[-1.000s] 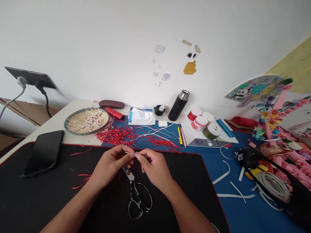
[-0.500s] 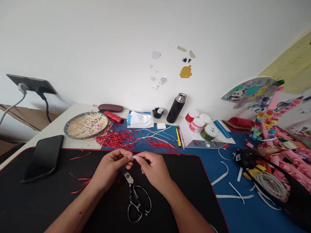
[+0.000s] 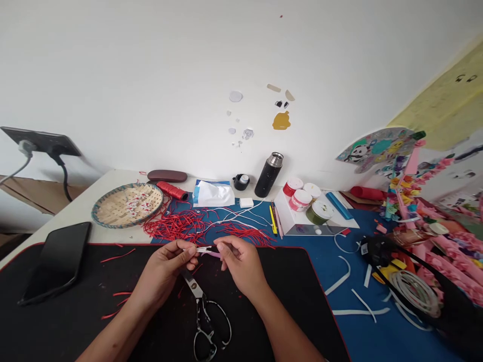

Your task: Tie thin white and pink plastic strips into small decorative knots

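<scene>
A thin white piece (image 3: 204, 249), perhaps a strip or cord, stretches between my hands above the black mat (image 3: 158, 322). My left hand (image 3: 169, 266) pinches its left end between thumb and fingers. With fingertips closed, my right hand (image 3: 241, 261) is at the other end, where a slim lilac thing (image 3: 215, 255) of unclear kind shows. What the right fingers grip exactly is partly hidden. Large metal scissors (image 3: 204, 317) lie on the mat just below, their blades partly covered by my left hand.
Red cord pieces (image 3: 175, 224) lie beyond the mat, beside a red thread spool (image 3: 172, 190) and a woven basket (image 3: 98, 213). A phone (image 3: 56, 261) rests left. Behind stand a black flask (image 3: 268, 175) and a white box (image 3: 287, 221) bearing several jars. White strips (image 3: 360, 312) lie right.
The view has shifted, so things on the table sit lower and slightly left. My hands are a little further apart, and the lilac thing now shows between them.
</scene>
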The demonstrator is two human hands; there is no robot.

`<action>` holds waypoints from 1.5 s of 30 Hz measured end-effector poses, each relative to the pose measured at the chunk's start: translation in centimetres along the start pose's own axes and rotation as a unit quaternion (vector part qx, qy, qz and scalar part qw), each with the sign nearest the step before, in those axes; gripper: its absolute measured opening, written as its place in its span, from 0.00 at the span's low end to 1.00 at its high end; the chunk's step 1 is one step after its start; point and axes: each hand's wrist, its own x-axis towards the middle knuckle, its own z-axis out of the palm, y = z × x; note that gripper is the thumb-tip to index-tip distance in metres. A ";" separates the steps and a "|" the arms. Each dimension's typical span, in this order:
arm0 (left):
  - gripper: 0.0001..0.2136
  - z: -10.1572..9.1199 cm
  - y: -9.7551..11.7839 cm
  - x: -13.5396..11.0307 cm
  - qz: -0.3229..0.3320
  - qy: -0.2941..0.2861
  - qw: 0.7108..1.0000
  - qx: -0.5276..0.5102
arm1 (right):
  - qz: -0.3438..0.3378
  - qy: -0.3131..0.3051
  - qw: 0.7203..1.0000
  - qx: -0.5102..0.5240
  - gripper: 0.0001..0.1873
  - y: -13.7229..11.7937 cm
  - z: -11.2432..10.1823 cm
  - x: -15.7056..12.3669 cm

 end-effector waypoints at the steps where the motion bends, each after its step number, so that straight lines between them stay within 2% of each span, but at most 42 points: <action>1: 0.20 0.0 0.0 0.0 -0.002 0.000 1.000 0.003 | -0.018 0.004 1.000 -0.020 0.14 -0.1 0.0 -0.1; 6: 0.18 0.2 -0.3 -0.1 -0.002 -0.014 1.000 0.026 | -0.090 -0.030 0.986 -0.135 0.16 -0.8 0.0 -0.6; 16: 0.18 0.5 -0.7 -0.3 -0.013 -0.030 0.998 0.056 | -0.154 -0.053 0.961 -0.223 0.11 -0.2 0.2 -0.5; 22: 0.18 0.5 -0.7 -0.2 -0.067 -0.010 0.998 0.010 | -0.181 -0.069 0.938 -0.288 0.15 -0.1 0.2 -0.6; 30: 0.19 0.8 -0.7 -0.3 -0.099 0.020 0.994 -0.028 | -0.158 -0.078 0.961 -0.212 0.15 -0.2 0.4 -0.5; 34: 0.19 0.6 -1.0 -0.2 -0.074 0.008 0.997 -0.009 | -0.150 -0.076 0.961 -0.219 0.15 -0.3 0.2 -0.5; 39: 0.21 0.3 -0.8 -0.1 -0.084 -0.001 0.996 -0.020 | -0.129 -0.051 0.970 -0.197 0.14 -0.6 -0.1 -0.5; 45: 0.18 0.0 -0.5 -0.2 -0.035 -0.031 0.999 0.029 | -0.108 -0.049 0.980 -0.162 0.14 -0.8 -0.1 -0.5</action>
